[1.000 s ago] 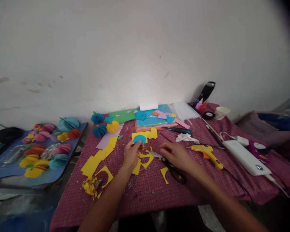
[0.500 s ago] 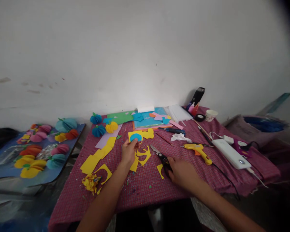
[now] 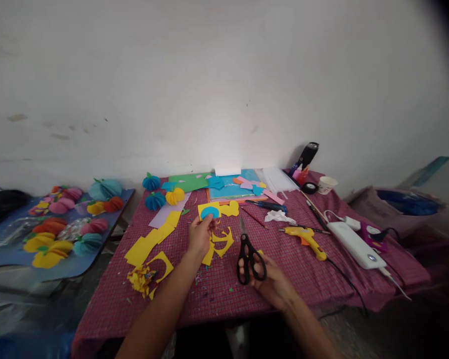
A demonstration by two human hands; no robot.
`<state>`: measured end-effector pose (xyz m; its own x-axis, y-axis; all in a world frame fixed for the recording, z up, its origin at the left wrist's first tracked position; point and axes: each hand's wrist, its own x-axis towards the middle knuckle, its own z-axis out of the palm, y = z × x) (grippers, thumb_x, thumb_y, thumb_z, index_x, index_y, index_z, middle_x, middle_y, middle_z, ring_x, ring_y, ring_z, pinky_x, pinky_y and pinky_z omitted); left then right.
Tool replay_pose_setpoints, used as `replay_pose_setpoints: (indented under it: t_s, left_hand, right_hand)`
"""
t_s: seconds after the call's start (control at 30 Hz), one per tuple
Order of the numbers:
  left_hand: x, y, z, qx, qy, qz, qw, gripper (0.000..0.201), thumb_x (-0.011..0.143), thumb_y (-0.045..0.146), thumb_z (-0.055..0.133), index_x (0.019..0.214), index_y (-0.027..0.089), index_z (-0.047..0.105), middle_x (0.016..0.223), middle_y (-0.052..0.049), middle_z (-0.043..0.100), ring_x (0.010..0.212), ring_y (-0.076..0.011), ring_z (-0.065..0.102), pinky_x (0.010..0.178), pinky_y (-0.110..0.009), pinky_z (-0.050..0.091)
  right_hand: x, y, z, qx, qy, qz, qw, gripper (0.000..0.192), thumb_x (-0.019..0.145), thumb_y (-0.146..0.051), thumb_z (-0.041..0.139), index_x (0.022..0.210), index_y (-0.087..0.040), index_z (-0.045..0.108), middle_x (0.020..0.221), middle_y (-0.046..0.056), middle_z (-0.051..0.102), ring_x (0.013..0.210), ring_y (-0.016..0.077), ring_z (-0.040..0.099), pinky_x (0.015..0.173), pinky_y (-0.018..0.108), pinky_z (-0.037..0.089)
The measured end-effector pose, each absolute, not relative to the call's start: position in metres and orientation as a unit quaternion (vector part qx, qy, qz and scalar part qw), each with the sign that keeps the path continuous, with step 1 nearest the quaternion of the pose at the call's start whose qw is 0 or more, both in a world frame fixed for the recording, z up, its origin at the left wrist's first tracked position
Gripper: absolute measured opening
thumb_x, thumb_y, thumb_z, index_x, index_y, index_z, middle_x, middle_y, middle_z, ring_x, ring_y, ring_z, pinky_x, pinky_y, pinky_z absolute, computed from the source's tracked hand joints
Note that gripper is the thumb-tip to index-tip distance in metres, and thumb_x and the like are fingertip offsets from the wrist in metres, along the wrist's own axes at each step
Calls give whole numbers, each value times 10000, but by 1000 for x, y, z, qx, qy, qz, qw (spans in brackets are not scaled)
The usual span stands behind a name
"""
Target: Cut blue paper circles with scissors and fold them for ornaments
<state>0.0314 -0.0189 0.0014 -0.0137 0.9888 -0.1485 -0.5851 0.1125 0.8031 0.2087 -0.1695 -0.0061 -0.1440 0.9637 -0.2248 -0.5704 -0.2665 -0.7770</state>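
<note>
Fingers of the left hand pinch a flat, round disc of bright blue paper onto a small yellow rectangle of paper, thumb on top, pressed together with no gap showing. The disc sits at the far end of those fingers, its edge smooth where the thumb does not cover it, its colour sharp against the yellow.

To the right and nearer, the fingers of the right hand curl behind and around the handle loops of a pair of black-handled metal scissors; which fingers pass through the loops, and whether the blades are parted, cannot be told. The scissors are apart from the paper, long axis running near to far, tips toward the far wall, with the disc to the left of the tips. The left hand is the closer of the two to the disc.

Around them, yellow paper offcuts with curved cuts lie on a desk under a reddish-purple checked cloth. A yellow plastic glue gun lies to the right; at far left, pleated paper balls in several colours crowd a blue tabletop.
</note>
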Motion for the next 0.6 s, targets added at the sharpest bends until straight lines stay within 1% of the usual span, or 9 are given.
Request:
replay_pose_setpoints:
  t_s: [0.07, 0.1, 0.17, 0.23, 0.3, 0.37, 0.47, 0.53, 0.6]
  left_hand:
    - [35, -26, 2, 260, 367, 608, 654, 374, 612, 347, 833, 846, 144, 624, 722, -29, 689, 639, -135, 654, 625, -262, 483]
    - [38, -30, 3, 254, 365, 607, 659, 375, 620, 347, 831, 857, 145, 623, 733, -33, 691, 646, -136, 656, 629, -265, 488]
    - [45, -39, 7, 235, 363, 613, 661, 365, 629, 342, 829, 845, 147, 609, 736, -35, 691, 646, -136, 654, 627, -265, 492]
    - [53, -48, 13, 222, 357, 628, 654, 346, 643, 324, 824, 834, 148, 596, 735, -33, 688, 644, -131, 651, 622, -257, 494]
    - [61, -57, 20, 217, 350, 645, 644, 332, 660, 305, 814, 855, 147, 596, 729, -28, 682, 642, -125, 648, 620, -250, 496]
    - [68, -64, 27, 210, 347, 656, 636, 323, 666, 292, 808, 860, 143, 597, 718, -26, 676, 630, -125, 643, 616, -252, 501]
    - [76, -71, 37, 193, 344, 666, 633, 308, 660, 266, 810, 839, 144, 592, 720, -31, 679, 638, -128, 648, 632, -257, 507]
    - [79, -73, 44, 186, 343, 670, 632, 300, 658, 252, 809, 843, 145, 599, 745, -38, 688, 655, -128, 655, 650, -255, 508]
    - [81, -75, 49, 185, 345, 670, 631, 293, 660, 246, 806, 852, 145, 609, 761, -44, 694, 669, -127, 660, 652, -246, 503]
  right_hand:
    - [194, -168, -11, -342, -240, 716, 559, 426, 700, -354, 805, 1086, -240, 666, 988, 84, 707, 790, 209, 672, 650, 306, 513]
    - [189, -166, -11, -337, -236, 714, 567, 399, 725, -373, 793, 1078, -236, 670, 957, 77, 707, 761, 195, 665, 644, 299, 516]
    - [183, -162, -10, -343, -257, 690, 584, 302, 764, -384, 770, 999, -212, 689, 852, 58, 696, 665, 161, 631, 565, 257, 492]
    - [180, -160, -8, -359, -306, 645, 601, 283, 762, -347, 779, 984, -196, 689, 805, 45, 683, 621, 144, 605, 488, 218, 445]
    - [181, -160, -7, -366, -348, 611, 609, 406, 743, -312, 795, 1109, -205, 657, 853, 50, 691, 676, 164, 629, 465, 201, 431]
    - [181, -163, -8, -364, -369, 605, 605, 593, 734, -293, 799, 1275, -234, 563, 941, 63, 695, 771, 200, 657, 465, 201, 446]
    - [181, -165, -11, -356, -385, 602, 602, 728, 733, -264, 795, 1377, -270, 455, 1001, 58, 689, 759, 190, 649, 447, 197, 437]
    - [181, -164, -11, -354, -399, 587, 610, 705, 739, -245, 789, 1366, -274, 468, 1001, 45, 686, 753, 172, 636, 510, 219, 472]
    - [179, -161, -11, -354, -415, 566, 619, 643, 740, -231, 787, 1323, -264, 517, 1000, 35, 684, 825, 179, 637, 665, 268, 515]
